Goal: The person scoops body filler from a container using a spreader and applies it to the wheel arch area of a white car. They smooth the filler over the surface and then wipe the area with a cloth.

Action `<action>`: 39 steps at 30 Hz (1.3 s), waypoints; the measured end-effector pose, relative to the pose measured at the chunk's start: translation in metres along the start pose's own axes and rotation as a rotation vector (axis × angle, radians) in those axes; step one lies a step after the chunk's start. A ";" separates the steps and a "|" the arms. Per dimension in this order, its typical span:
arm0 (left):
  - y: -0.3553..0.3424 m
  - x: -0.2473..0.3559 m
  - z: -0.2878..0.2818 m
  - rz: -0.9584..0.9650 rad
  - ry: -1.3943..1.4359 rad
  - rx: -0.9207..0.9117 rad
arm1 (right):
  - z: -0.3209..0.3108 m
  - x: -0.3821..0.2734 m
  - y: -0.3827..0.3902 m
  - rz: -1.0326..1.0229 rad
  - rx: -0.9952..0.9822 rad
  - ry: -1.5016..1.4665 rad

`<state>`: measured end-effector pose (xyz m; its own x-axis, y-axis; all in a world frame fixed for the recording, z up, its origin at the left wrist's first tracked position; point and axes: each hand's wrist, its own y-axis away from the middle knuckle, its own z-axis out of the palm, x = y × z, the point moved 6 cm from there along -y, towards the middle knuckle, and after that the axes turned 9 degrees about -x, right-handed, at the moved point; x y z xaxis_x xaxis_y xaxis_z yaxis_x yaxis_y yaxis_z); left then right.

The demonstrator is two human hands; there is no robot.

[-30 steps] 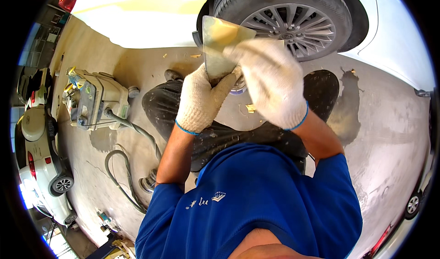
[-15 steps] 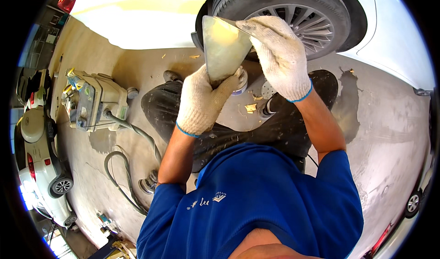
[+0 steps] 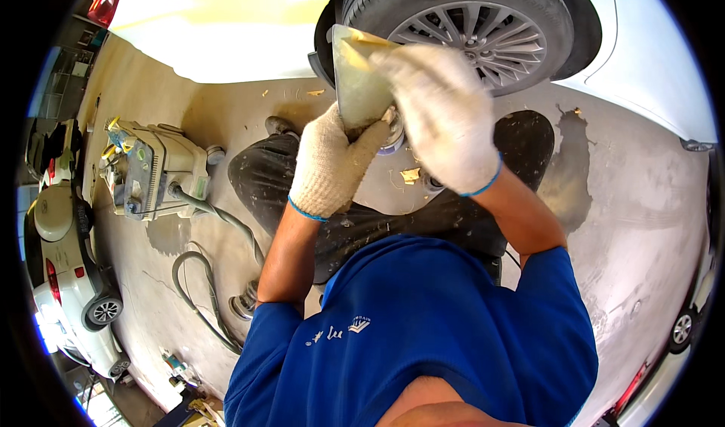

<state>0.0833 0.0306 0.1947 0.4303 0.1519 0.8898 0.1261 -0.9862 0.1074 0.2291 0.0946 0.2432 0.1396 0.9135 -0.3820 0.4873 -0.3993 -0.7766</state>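
Note:
In my left hand [image 3: 331, 164], gloved in white knit, I grip the narrow end of a wide putty knife [image 3: 361, 91]. Its pale, fan-shaped blade points away from me, and yellow putty [image 3: 351, 54] lies on its far part. My right hand [image 3: 445, 121], also gloved, is smeared by motion and reaches over the blade's right side. A thin scraper [image 3: 375, 40] sticks out from its fingers along the blade's far edge; most of it is hidden. Just beyond both hands stands the car wheel [image 3: 483, 46]. A small can [image 3: 394, 134] sits partly hidden below the blade.
A white car body [image 3: 219, 46] with yellowish patches spans the far side. On the left stand a box-shaped machine [image 3: 162, 166] with a grey hose [image 3: 226, 227] and a round sander [image 3: 245, 300]. Torn yellow scraps [image 3: 410, 175] lie between my knees. More cars [image 3: 72, 276] are parked left and right.
My right hand has moved left and slightly nearer across the blade, and is now blurred. My left hand and the putty knife have hardly moved.

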 end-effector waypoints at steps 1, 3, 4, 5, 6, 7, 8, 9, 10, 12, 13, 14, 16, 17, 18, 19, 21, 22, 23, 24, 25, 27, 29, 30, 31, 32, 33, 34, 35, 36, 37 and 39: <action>-0.001 -0.001 -0.001 0.034 0.008 0.004 | 0.009 -0.006 0.001 -0.019 -0.022 0.000; -0.001 -0.002 -0.003 0.095 0.024 0.008 | 0.004 -0.010 0.003 -0.065 -0.055 -0.001; 0.001 0.005 -0.005 0.105 -0.028 -0.005 | 0.002 -0.005 0.003 -0.079 -0.026 -0.055; 0.001 0.003 -0.002 0.081 -0.017 -0.003 | -0.002 -0.001 0.003 -0.092 0.003 -0.108; 0.000 0.004 -0.001 0.061 -0.004 0.008 | -0.013 0.000 -0.007 -0.007 -0.007 0.009; -0.001 0.004 0.000 0.042 0.009 0.019 | -0.008 -0.002 -0.007 -0.014 -0.018 0.006; -0.001 0.004 0.000 0.034 -0.033 0.022 | 0.001 -0.005 -0.004 -0.021 -0.029 0.002; -0.002 0.003 -0.002 0.043 -0.017 0.025 | 0.006 -0.009 -0.001 -0.018 -0.037 0.003; -0.001 0.002 -0.004 0.052 -0.002 0.028 | 0.005 -0.017 0.001 -0.023 -0.137 0.038; 0.000 -0.001 -0.004 0.052 0.046 0.018 | -0.001 -0.015 -0.001 -0.054 -0.116 -0.052; 0.001 -0.003 -0.002 0.047 0.080 0.009 | -0.004 -0.012 -0.004 -0.075 -0.107 -0.099; 0.002 -0.004 0.000 0.042 0.114 0.000 | -0.011 -0.002 -0.011 -0.163 -0.035 -0.089; 0.004 0.005 0.002 0.004 0.100 -0.051 | -0.019 0.006 -0.019 -0.107 -0.013 -0.198; 0.004 0.008 0.000 -0.007 0.107 -0.041 | -0.014 0.016 -0.020 -0.074 0.006 -0.265; 0.004 0.009 -0.001 -0.018 0.110 -0.037 | -0.009 0.021 -0.019 -0.065 -0.018 -0.183; 0.004 0.009 -0.002 -0.028 0.113 -0.033 | -0.005 0.027 -0.017 -0.056 -0.042 -0.100; 0.005 0.004 -0.001 0.033 0.195 0.016 | 0.000 0.043 -0.011 0.031 -0.073 -0.013; 0.005 0.001 0.000 0.059 0.248 0.038 | 0.002 0.053 -0.006 0.107 -0.080 -0.009; 0.004 -0.002 0.001 0.085 0.300 0.058 | 0.001 0.062 -0.001 0.185 -0.087 -0.004; 0.002 -0.003 -0.005 0.167 0.153 0.113 | -0.004 0.066 0.002 0.282 0.018 -0.163; -0.001 -0.005 -0.010 0.246 0.004 0.166 | -0.010 0.070 0.005 0.356 0.112 -0.231; -0.008 -0.004 -0.017 0.203 -0.293 0.211 | 0.002 0.083 0.021 0.812 0.227 -1.154; -0.015 -0.007 -0.015 0.368 -0.434 0.357 | 0.022 0.077 0.034 1.029 0.199 -1.129; -0.029 -0.014 -0.012 0.369 -0.392 0.324 | 0.036 0.069 0.035 1.032 0.196 -1.261; -0.026 -0.018 -0.007 0.395 -0.486 0.349 | 0.047 0.063 0.037 1.030 0.192 -1.393; -0.024 -0.020 -0.002 0.423 -0.581 0.376 | 0.043 0.062 0.039 1.074 0.188 -1.306; -0.027 -0.033 0.001 0.434 -0.593 0.405 | 0.043 0.063 0.038 1.093 0.199 -1.318; -0.028 -0.041 0.005 0.374 -0.597 0.394 | 0.041 0.067 0.036 1.111 0.213 -1.330; -0.028 -0.048 0.010 0.314 -0.600 0.383 | 0.040 0.069 0.036 1.127 0.225 -1.343; -0.030 -0.053 0.016 0.249 -0.580 0.339 | 0.035 0.069 0.034 1.103 0.228 -1.335; -0.029 -0.054 0.020 0.250 -0.576 0.325 | 0.032 0.075 0.033 1.040 0.232 -1.300; -0.029 -0.060 0.021 0.170 -0.574 0.283 | 0.032 0.090 0.033 0.921 0.233 -1.226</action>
<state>0.0727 0.0514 0.1291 0.8629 0.0834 0.4984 0.2104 -0.9560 -0.2043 0.2298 0.1614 0.1671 -0.5185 -0.2206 -0.8261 0.4761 -0.8770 -0.0647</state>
